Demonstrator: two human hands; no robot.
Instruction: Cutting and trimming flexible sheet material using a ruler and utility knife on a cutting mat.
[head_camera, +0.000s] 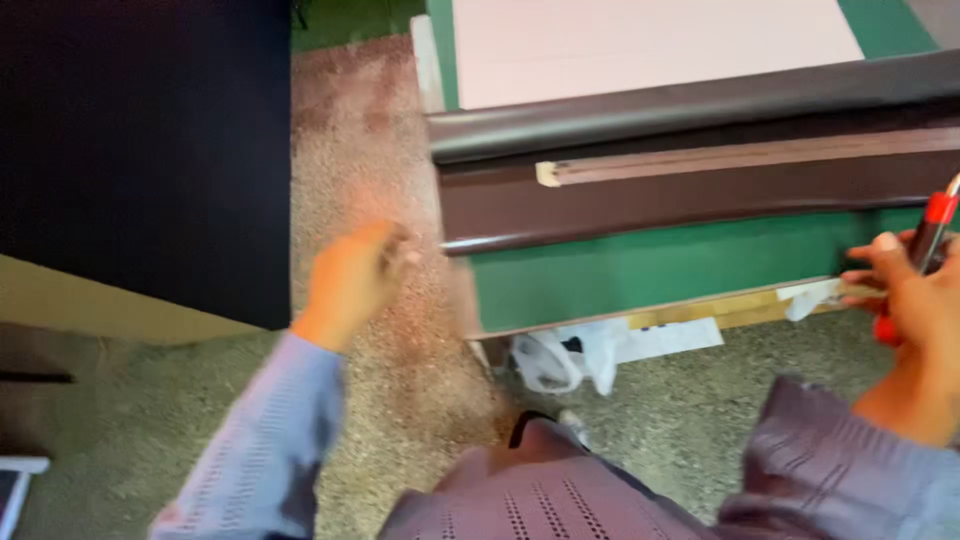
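Fingers (395, 248) of left hand (352, 280) curl loosely together, clamped on nothing, just beside end of dark brown profile (700, 195) lying on green table (640, 270). Right hand (915, 295) fingers closed around red-handled tool (928, 235) at table's front edge. Profile looks long, stiff, smooth-coated, likely slippery and awkward rather than heavy; best gripped at its rolled end edge. Count: 1 table, 1 pale sheet (650, 40), 1 brown profile, 1 white plastic bag (560, 355) on floor, 1 tool.

red-handled tool (928, 240) — gripped upright in right hand (915, 300) | at green table's (640, 270) front edge, right side
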